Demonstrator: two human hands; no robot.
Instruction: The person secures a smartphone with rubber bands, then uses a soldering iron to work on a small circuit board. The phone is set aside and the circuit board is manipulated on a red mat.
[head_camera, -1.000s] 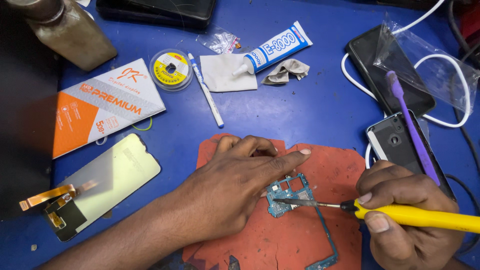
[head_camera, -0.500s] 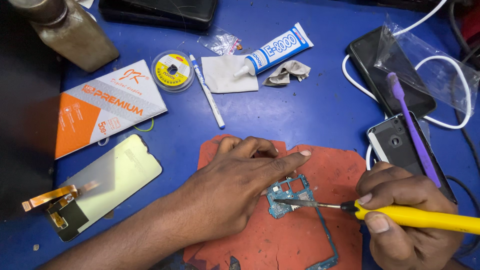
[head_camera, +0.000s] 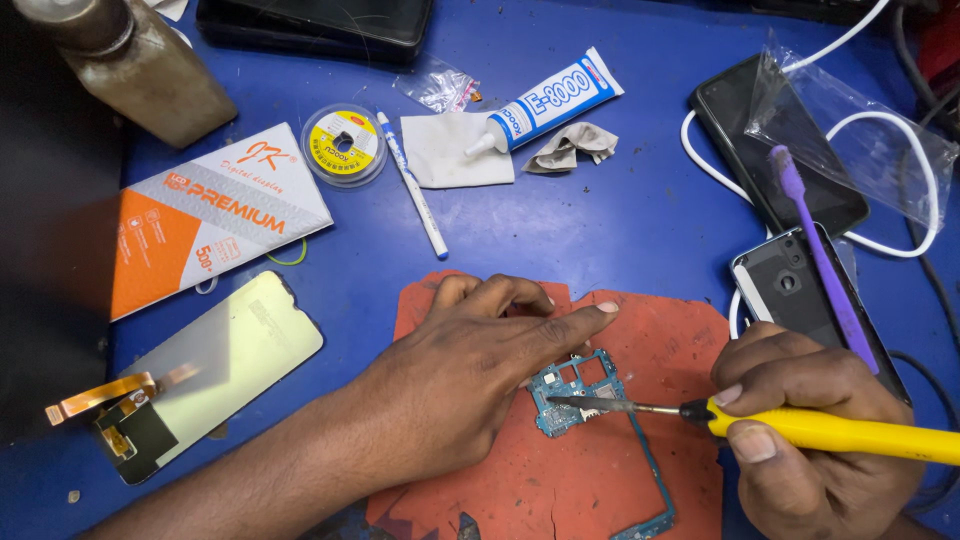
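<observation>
A blue table (head_camera: 620, 220) carries a red mat (head_camera: 660, 350), glue tube (head_camera: 550, 100), white pen (head_camera: 412, 198) and phone screen (head_camera: 215, 365).

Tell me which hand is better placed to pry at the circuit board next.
The right hand: it grips the yellow-handled tool, whose tip lies on the circuit board. The left hand lies flat, pinning the board.

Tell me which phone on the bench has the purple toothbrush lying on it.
The back-up phone nearest the right hand, showing its camera opening; the toothbrush lies along it. The other lies screen-up, farther away.
</observation>
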